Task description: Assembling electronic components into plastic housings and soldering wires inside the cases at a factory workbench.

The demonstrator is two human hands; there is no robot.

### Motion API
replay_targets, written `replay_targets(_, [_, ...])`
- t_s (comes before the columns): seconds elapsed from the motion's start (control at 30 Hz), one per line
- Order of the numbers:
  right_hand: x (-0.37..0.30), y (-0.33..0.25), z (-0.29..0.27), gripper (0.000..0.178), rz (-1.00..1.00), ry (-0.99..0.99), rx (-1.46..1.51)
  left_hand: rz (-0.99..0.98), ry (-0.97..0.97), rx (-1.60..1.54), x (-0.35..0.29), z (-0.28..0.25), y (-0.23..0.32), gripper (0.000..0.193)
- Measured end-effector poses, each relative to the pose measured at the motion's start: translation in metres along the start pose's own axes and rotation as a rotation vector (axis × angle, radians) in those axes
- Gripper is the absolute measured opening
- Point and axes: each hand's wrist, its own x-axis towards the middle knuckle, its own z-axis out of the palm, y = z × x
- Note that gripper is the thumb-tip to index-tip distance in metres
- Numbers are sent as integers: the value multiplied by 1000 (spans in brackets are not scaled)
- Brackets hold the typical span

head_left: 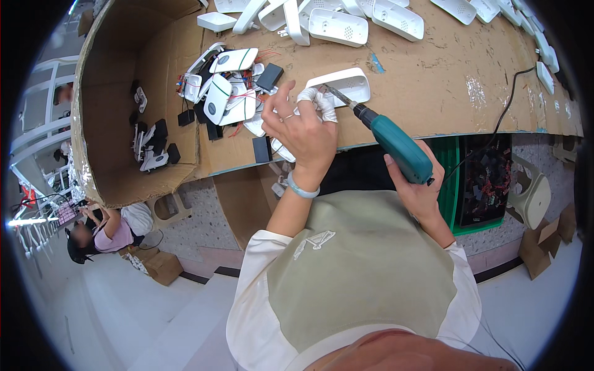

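Observation:
My right hand point(422, 188) grips a teal electric screwdriver point(399, 143), its bit pointing up and left. White wrapping covers the thumb and a finger of my left hand point(304, 133). Those fingers are pinched together beside the bit's tip, the other fingers raised; what they hold, if anything, is too small to make out. A white plastic housing point(356, 85), open side up, lies on the cardboard-covered table just behind the bit and fingertips. Left of my left hand sits a pile of white covers point(232, 99) with red wires and black boxes.
More white housings point(337, 26) line the table's far side. A large cardboard box point(114, 80) with several assembled parts stands at left. A black cord point(504, 105) crosses the right side. Below are a green crate point(445, 179) and a stool point(533, 195). Another person point(102, 235) sits far left.

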Motion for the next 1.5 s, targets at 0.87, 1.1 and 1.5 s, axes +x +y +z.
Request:
replay_targets(0.87, [4,4,3,23,9,-64,-38,16,-34,-13,-5,8,-4,18])
replay_targets(1.1, [5,0,1,26,-5,-79,-64,8,-39,-1,-6,9,-4,22])
replay_targets(1.5, [0,-10,-6,23,-19,7,-29,14,-41,-2,-7,9,-4,22])
